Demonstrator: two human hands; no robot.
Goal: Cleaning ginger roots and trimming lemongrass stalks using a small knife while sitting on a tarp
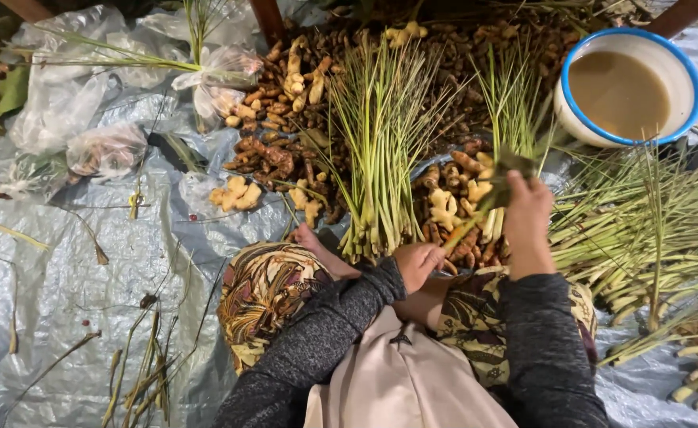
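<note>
Lemongrass (pixel 487 202) in a small bundle, pale at the base and green toward the tips, sits between both hands above the lap. The right hand (pixel 527 218) is wrapped around the stalks near the middle; the left hand (pixel 418 261) is curled around the lower ends. A grey plastic sheet (pixel 55 277) covers the ground, creased and strewn with dry leaf scraps. Just ahead stands an upright sheaf of lemongrass (pixel 380 150) among heaped ginger and turmeric roots (pixel 285 103). More cut stalks (pixel 650 230) lie to the right, beside a white bowl with a blue rim (pixel 686 71) holding brownish liquid. Clear plastic bags (pixel 87 119) lie at the left.
</note>
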